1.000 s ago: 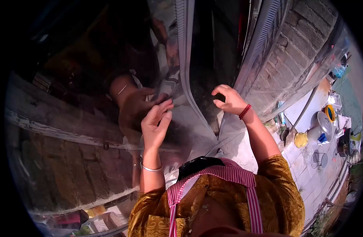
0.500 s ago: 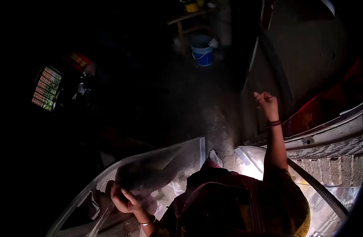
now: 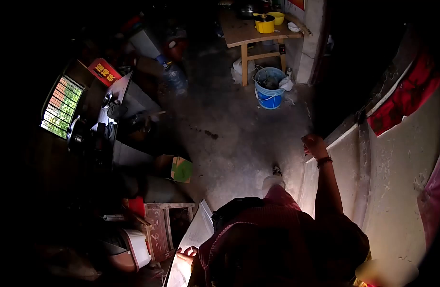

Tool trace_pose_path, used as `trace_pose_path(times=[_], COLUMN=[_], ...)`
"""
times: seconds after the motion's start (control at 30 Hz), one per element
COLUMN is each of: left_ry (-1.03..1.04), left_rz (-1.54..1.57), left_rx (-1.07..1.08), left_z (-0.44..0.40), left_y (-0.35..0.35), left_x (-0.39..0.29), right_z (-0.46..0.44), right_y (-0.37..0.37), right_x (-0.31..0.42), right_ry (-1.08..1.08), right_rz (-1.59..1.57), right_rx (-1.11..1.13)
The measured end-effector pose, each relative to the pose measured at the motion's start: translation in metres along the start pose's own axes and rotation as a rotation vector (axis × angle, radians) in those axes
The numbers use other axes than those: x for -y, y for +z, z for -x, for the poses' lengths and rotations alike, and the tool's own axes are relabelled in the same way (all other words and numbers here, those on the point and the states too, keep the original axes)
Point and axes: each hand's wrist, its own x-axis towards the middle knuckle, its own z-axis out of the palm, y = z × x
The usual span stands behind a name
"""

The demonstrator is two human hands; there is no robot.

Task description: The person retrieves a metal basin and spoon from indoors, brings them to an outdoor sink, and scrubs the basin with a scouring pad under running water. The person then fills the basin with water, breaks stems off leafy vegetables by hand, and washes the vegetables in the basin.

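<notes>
My right hand (image 3: 314, 146), with a dark beaded bracelet at the wrist, is raised ahead of my body beside the pale wall on the right. Its fingers are curled in, and shadow hides whether anything is between them. Low in the view, my left hand (image 3: 186, 254) is partly hidden by my sleeve. Its visible fingers are apart and hold nothing, and they lie against or just over the translucent curtain panel (image 3: 200, 225). One shoe (image 3: 276, 171) shows on the concrete floor in front of me.
Ahead, a wooden table (image 3: 234, 37) bears a yellow pot (image 3: 264, 24); a blue bucket (image 3: 269, 98) stands below. A counter (image 3: 122, 88), a green-sided box (image 3: 181, 170) and a wooden stand (image 3: 158, 229) line the left. Red cloth (image 3: 397, 107) hangs at right.
My body has moved from the bright outside past the clear curtain into the dim room. My left hand is now lower and nearer my side; the right hand's fingers have curled in.
</notes>
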Motion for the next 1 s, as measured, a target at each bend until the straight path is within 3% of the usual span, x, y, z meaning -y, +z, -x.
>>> trace_pose_path(times=[0.1,0.2,0.37,0.47,0.57,0.7,0.83,0.9,0.93,0.97,1.0], left_ry=[-0.270,-0.575,-0.972,-1.142,-1.278,-1.344,-1.241,-1.256,-1.270,-1.228,-1.205], left_rz=[0.048,0.105,0.218,0.253,0.271,0.354,0.546,0.686,0.703,0.689,0.670], left_rx=[0.121,0.289,0.482,0.525,0.526,0.507,0.528,0.561,0.662,0.607,0.730], left_z=[0.002,-0.029,-0.051,-0.069,-0.090,-0.159,-0.257,-0.293,-0.343,-0.369,-0.397], left_y=[0.082,0.151,0.264,0.332,0.395,0.488,0.599,0.688,0.721,0.766,0.806], left_x=[-0.033,-0.073,-0.091,-0.082,-0.065,-0.025,0.021,0.064,0.054,0.052,0.061], right_z=[-0.093,-0.195,-0.330,-0.370,-0.429,-0.516,-0.586,-0.618,-0.629,-0.654,-0.677], right_y=[0.012,0.027,0.118,0.165,0.201,0.241,0.265,0.280,0.283,0.288,0.297], right_x=[0.047,0.161,0.177,0.216,0.242,0.271,0.312,0.320,0.329,0.320,0.313], right_ry=[-0.113,-0.316,-0.681,-0.512,-0.592,-0.675,-0.599,-0.524,-0.513,-0.484,-0.460], right_rz=[0.152,0.293,0.257,0.277,0.436,0.525,0.428,0.260,0.301,0.290,0.267], right_rx=[0.115,0.224,0.342,0.549,0.578,0.512,0.339,0.305,0.260,0.244,0.217])
